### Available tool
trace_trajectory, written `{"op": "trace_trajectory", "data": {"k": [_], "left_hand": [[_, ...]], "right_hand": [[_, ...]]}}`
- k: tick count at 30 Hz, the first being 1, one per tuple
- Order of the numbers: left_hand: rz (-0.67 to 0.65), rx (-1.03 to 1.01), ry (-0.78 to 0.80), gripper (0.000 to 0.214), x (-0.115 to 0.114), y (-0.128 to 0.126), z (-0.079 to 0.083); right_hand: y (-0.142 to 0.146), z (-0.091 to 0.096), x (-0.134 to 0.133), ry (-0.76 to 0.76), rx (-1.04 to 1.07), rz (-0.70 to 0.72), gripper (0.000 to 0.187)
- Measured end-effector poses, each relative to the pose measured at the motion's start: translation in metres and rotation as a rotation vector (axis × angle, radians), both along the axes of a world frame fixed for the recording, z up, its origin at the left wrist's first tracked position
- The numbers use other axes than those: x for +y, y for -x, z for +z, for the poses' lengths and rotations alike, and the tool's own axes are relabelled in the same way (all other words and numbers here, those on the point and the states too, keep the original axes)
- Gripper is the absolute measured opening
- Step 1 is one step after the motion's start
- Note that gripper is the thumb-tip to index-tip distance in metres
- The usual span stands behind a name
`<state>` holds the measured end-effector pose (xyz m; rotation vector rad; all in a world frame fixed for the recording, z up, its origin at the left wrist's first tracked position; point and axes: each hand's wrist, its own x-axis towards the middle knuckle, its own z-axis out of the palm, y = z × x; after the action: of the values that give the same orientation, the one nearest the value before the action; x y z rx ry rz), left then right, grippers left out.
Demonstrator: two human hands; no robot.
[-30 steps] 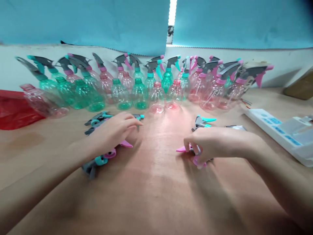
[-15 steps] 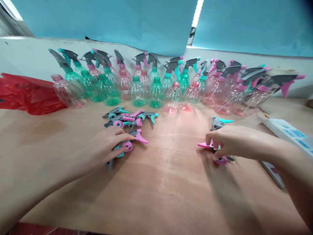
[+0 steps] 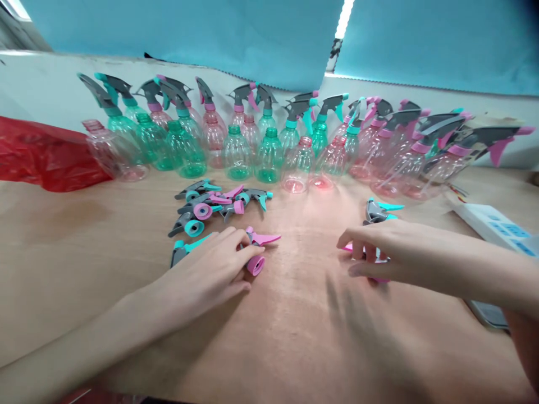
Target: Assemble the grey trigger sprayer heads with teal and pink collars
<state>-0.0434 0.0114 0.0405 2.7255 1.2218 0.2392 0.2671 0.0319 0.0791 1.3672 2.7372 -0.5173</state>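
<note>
My left hand [image 3: 219, 261] is closed around a grey-and-pink spray head [image 3: 255, 265], low over the table; its pink trigger and collar stick out past the fingers. A spray head with a turquoise trigger [image 3: 180, 251] lies partly hidden behind that hand. Beyond it is a loose pile of grey spray heads [image 3: 203, 211] with pink and turquoise collars. My right hand [image 3: 373, 249] hovers with fingers bent and apart over a few spray heads. One with a turquoise trigger [image 3: 377, 210] shows behind it, while pink parts underneath are mostly covered by the hand.
Several pink and green clear bottles [image 3: 238, 154] stand along the back, many with spray heads fitted. A red plastic bag [image 3: 50, 154] lies at the left. On the right are a white power strip [image 3: 490, 216] and a phone-like flat object [image 3: 487, 314].
My left hand has moved right and nearer me, carrying the pink spray head away from the pile. My right hand has loosened its fingers and shifted slightly left.
</note>
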Motion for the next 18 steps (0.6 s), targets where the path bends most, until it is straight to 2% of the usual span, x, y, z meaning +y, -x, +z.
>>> {"op": "trace_trajectory", "data": {"k": [3,7,11,14,18], "left_hand": [[-0.038,-0.029,-0.013,0.015,0.005,-0.006,-0.008],[-0.088,-0.172,0.061,0.015,0.003,-0.021,-0.012],[0.004,-0.39,0.066,0.022,-0.008,-0.038,-0.014],[0.078,-0.524,0.029,0.027,-0.016,-0.046,-0.019],[0.036,-0.616,0.005,0.029,-0.02,-0.051,-0.027]], "right_hand": [[0.003,-0.001,-0.002,0.083,-0.057,-0.038,0.026],[0.013,0.002,-0.005,0.018,-0.019,-0.011,0.024],[0.028,0.012,-0.011,-0.056,0.13,-0.031,0.008],[0.037,0.016,-0.015,-0.082,0.264,-0.021,0.009],[0.045,0.009,-0.016,-0.077,0.305,0.03,0.01]]}}
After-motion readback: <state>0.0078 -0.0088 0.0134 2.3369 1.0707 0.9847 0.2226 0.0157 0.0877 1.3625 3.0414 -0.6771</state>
